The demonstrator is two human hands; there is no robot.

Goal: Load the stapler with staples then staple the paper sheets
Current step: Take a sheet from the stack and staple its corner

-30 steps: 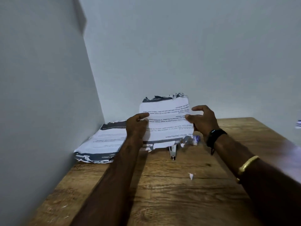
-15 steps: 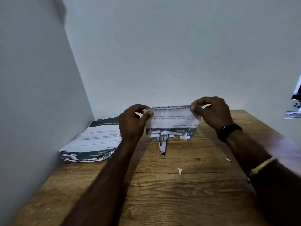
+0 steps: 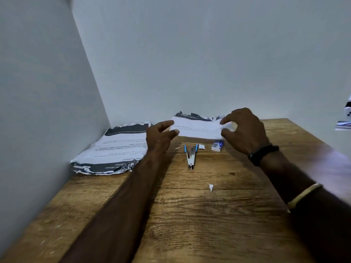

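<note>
Both my hands hold a white printed paper sheet (image 3: 197, 128) nearly flat above the far part of the wooden table (image 3: 190, 215). My left hand (image 3: 161, 135) pinches its left edge and my right hand (image 3: 245, 130) pinches its right edge. Under the sheet, a metal stapler (image 3: 190, 154) with blue handles lies on the table, nose toward me. A small blue and white staple box (image 3: 217, 146) lies just right of the stapler. Neither hand touches the stapler or the box.
A stack of torn printed sheets (image 3: 112, 150) lies at the back left against the wall. Small paper scraps (image 3: 210, 186) dot the table. Walls close off the left side and the back. A white object (image 3: 344, 118) shows at the right frame edge.
The sheet stood upright a second ago, then was tipped down, and now lies almost flat between my hands. The stapler and the staple box behind it have come into full view.
</note>
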